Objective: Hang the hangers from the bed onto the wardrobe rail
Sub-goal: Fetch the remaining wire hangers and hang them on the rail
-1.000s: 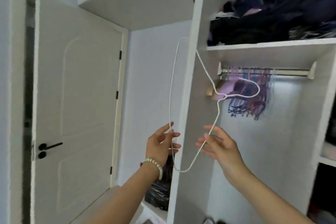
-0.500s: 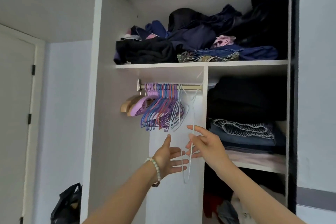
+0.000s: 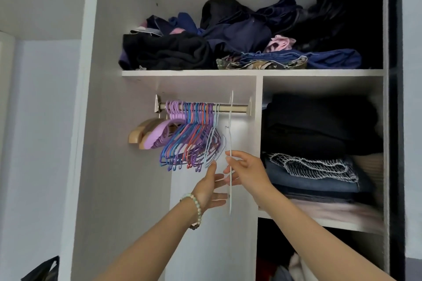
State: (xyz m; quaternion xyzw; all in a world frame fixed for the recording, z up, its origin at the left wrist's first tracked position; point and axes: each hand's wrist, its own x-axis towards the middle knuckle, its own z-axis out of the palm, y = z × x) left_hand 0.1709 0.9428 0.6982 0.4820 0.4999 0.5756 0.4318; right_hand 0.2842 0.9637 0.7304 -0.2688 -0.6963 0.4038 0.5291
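1 white hanger hangs upright, hook at the rail straight above us; our right hand pinches it, left hand spread flat beside.

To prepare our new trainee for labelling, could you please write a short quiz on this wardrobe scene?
1. True or false: the bunch of coloured hangers hangs at the right end of the wardrobe rail.
2. Which wrist wears the beaded bracelet? A left; B right; C neither.
3. Fill in: the white wire hanger is held to the ___ of the coloured bunch.
Key: 1 false, it hangs toward the left end; 2 A; 3 right.
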